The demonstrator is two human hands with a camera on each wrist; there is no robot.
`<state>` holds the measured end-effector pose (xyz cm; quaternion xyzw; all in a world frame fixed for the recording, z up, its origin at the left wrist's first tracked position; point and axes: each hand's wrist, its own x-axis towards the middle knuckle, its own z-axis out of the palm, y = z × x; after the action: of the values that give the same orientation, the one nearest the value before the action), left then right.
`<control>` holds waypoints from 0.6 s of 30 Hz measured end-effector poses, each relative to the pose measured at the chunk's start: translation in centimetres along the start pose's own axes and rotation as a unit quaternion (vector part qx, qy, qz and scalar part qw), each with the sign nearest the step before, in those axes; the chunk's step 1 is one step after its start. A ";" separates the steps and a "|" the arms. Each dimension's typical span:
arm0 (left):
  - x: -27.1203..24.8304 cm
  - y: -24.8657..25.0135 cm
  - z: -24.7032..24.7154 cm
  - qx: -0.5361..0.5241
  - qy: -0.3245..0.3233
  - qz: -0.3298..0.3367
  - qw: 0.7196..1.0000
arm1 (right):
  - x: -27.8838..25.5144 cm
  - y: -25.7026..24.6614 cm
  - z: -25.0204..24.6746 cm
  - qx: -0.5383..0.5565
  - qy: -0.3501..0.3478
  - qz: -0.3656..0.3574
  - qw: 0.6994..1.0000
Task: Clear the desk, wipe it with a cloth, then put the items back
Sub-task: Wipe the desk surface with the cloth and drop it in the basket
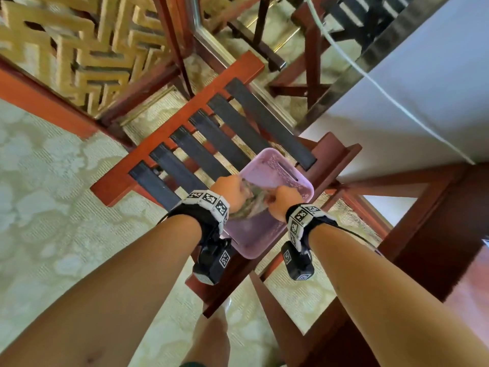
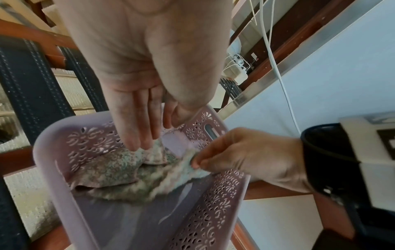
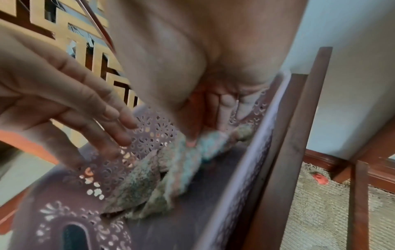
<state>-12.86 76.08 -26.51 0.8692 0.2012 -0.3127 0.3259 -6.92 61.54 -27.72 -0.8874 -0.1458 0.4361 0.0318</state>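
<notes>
At the upper left of the head view stands a wooden lattice screen (image 1: pixel 79 49); below it a folding rack (image 1: pixel 201 144) with dark straps crosses the middle of the frame. Left of center, the left hand (image 1: pixel 231 193) reaches into a lilac basket (image 1: pixel 277 168) on the rack, its fingers (image 2: pixel 136 128) straight and close together, tips touching the cloth (image 2: pixel 119 172) that lies crumpled inside. To the right, the right hand (image 1: pixel 283 203) pinches an edge of that cloth between thumb and fingertips.

I judge the task to be at fetching or returning the cloth; no desk shows, so whether wiping is done cannot be told.

Only the left wrist view shows the pinch and a white cable (image 2: pixel 275 67); the head view hides the cloth behind both hands.
</notes>
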 end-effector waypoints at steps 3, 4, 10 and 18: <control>-0.4 0.9 -0.6 0.033 -0.006 0.000 0.999 | -2.0 0.1 -1.4 0.078 0.049 -0.029 0.995; -0.8 1.8 -1.1 0.045 -0.009 0.002 0.999 | -2.9 0.2 -2.0 0.112 0.070 -0.034 0.991; -4.7 9.1 -4.7 0.021 -0.024 0.135 0.990 | -10.8 0.3 -8.7 0.184 0.096 -0.118 0.971; -16.0 19.4 -6.7 0.227 -0.055 0.228 0.945 | -24.7 6.6 -12.7 0.150 0.226 -0.076 0.960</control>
<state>-10.97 64.66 -3.23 0.9242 -0.0969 -0.3152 0.1928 -9.70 49.00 -2.18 -0.9341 -0.1348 0.2378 0.2297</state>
